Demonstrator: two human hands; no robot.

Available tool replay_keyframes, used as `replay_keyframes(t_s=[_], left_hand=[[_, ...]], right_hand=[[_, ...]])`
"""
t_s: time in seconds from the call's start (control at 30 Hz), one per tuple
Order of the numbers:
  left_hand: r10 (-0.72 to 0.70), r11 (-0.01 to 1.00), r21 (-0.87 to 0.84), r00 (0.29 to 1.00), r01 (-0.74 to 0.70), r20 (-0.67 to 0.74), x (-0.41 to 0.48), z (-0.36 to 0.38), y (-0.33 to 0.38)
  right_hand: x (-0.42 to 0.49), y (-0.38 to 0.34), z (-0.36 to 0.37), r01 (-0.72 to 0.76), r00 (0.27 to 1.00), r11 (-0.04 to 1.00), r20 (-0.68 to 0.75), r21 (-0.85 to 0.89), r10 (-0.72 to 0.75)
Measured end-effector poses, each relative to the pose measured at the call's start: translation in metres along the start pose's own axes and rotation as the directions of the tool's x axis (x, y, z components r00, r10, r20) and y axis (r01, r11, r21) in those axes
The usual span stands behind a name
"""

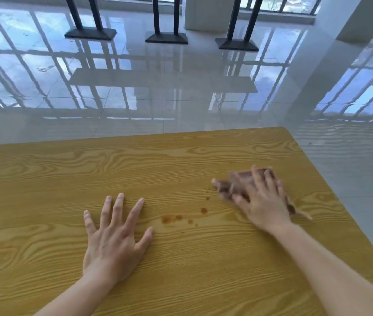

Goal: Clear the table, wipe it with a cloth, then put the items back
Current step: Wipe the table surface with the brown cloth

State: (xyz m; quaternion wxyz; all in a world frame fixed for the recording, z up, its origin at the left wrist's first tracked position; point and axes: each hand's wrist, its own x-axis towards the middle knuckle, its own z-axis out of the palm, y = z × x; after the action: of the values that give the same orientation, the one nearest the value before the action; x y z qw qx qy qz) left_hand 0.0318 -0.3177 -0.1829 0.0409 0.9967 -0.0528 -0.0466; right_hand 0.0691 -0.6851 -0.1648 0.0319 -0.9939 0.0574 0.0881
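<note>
A yellow wood-grain table fills the lower half of the view. My right hand presses flat on a brown cloth near the table's right side; hand and cloth are blurred by motion. Part of the cloth sticks out behind the wrist toward the right edge. Brown stains dot the wood between my hands, just left of the cloth. My left hand lies flat on the table with fingers spread, holding nothing.
Beyond the far table edge lies a glossy tiled floor. Three black table bases stand at the back. A white pillar rises at the back right. The table's right edge runs diagonally close to my right arm.
</note>
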Motion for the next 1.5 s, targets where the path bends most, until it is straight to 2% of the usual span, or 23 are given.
replay_keyframes(t_s=[0.1,0.17,0.23,0.3,0.37,0.4,0.47,0.57,0.6,0.67,0.77,0.83,0.87,0.93,1.0,1.03,1.07,1.13,1.23,1.3,1.37,1.43,1.5], left_hand=[[0.001,1.0,-0.008,1.0,-0.001,-0.018,-0.002,-0.001,0.001],[-0.007,1.0,-0.023,1.0,0.006,-0.022,-0.001,-0.001,0.003],[0.0,1.0,-0.018,1.0,0.0,-0.01,-0.002,-0.003,0.003],[-0.001,1.0,-0.013,1.0,0.001,-0.011,-0.003,-0.003,0.002],[0.001,1.0,-0.016,1.0,-0.002,-0.009,-0.003,-0.004,0.001],[0.002,1.0,-0.021,1.0,-0.003,-0.009,-0.003,-0.004,0.002],[-0.004,1.0,-0.03,1.0,0.004,-0.009,-0.002,-0.004,0.003],[-0.004,1.0,-0.017,1.0,0.004,0.001,-0.002,-0.004,0.003],[-0.006,1.0,-0.016,1.0,0.006,-0.001,-0.002,-0.004,0.003],[-0.002,1.0,-0.012,1.0,0.002,0.005,-0.002,-0.005,0.003],[-0.006,1.0,-0.022,1.0,0.006,0.001,-0.003,-0.005,0.004],[-0.006,1.0,-0.029,1.0,0.006,0.01,-0.002,-0.005,0.004],[-0.007,1.0,-0.029,1.0,0.007,0.012,-0.002,-0.006,0.004],[0.0,1.0,-0.024,1.0,0.0,0.011,-0.002,-0.007,0.004],[-0.008,1.0,-0.03,1.0,0.009,0.011,-0.002,-0.008,0.006],[-0.005,1.0,-0.028,1.0,0.005,0.015,-0.002,-0.008,0.006],[-0.002,1.0,-0.027,1.0,0.002,0.017,-0.002,-0.008,0.005],[-0.003,1.0,-0.031,1.0,0.004,0.009,-0.003,-0.007,0.004],[-0.003,0.999,-0.033,1.0,0.003,0.006,-0.005,-0.007,0.005],[-0.003,0.999,-0.033,1.0,0.004,0.008,-0.004,-0.007,0.006],[-0.003,1.0,-0.027,1.0,0.003,0.013,-0.003,-0.007,0.006],[-0.003,1.0,-0.019,1.0,0.004,0.015,-0.003,-0.007,0.006],[-0.01,0.999,-0.034,1.0,0.01,0.005,-0.004,-0.008,0.006]], right_hand=[[0.074,0.033,-0.02,-0.377,0.926,0.918,0.038,0.12,0.375],[0.103,0.021,-0.026,-0.455,0.891,0.877,0.075,0.153,0.449],[0.1,-0.02,-0.026,-0.328,0.944,0.934,0.092,0.142,0.317],[0.065,-0.065,-0.014,-0.034,0.997,0.995,0.076,0.093,0.027],[0.013,-0.086,0.001,0.234,0.971,0.971,0.042,0.057,-0.237],[0.001,-0.079,0.004,0.292,0.956,0.956,0.025,0.033,-0.293],[0.016,-0.044,-0.003,0.213,0.977,0.977,0.015,0.025,-0.214],[0.063,0.0,-0.022,-0.184,0.982,0.977,0.052,0.112,0.179],[0.067,0.001,-0.022,-0.248,0.968,0.96,0.067,0.132,0.241],[0.042,-0.019,-0.013,-0.157,0.987,0.981,0.052,0.11,0.152],[-0.063,-0.06,0.011,0.176,0.984,0.982,-0.029,0.071,-0.174],[-0.076,-0.051,0.013,0.255,0.967,0.967,-0.017,0.024,-0.255],[-0.056,-0.041,0.009,0.217,0.976,0.976,-0.008,0.002,-0.217],[0.003,-0.026,-0.002,-0.001,1.0,0.998,0.002,0.066,0.001],[0.049,-0.029,-0.009,-0.186,0.982,0.973,0.048,0.139,0.181],[0.056,-0.037,-0.008,-0.211,0.977,0.967,0.053,0.145,0.205],[0.048,-0.047,-0.006,-0.174,0.984,0.976,0.049,0.128,0.169],[-0.003,-0.067,0.005,0.039,0.999,0.995,0.027,0.088,-0.042],[-0.125,-0.076,0.027,0.355,0.935,0.934,-0.021,0.049,-0.354],[-0.167,-0.064,0.037,0.417,0.907,0.909,-0.06,-0.018,-0.417],[-0.138,-0.052,0.03,0.344,0.936,0.937,-0.065,-0.057,-0.347],[-0.076,-0.057,0.015,0.142,0.989,0.989,-0.037,0.032,-0.141],[-0.012,-0.069,0.008,-0.031,0.999,0.992,-0.012,0.123,0.032]])
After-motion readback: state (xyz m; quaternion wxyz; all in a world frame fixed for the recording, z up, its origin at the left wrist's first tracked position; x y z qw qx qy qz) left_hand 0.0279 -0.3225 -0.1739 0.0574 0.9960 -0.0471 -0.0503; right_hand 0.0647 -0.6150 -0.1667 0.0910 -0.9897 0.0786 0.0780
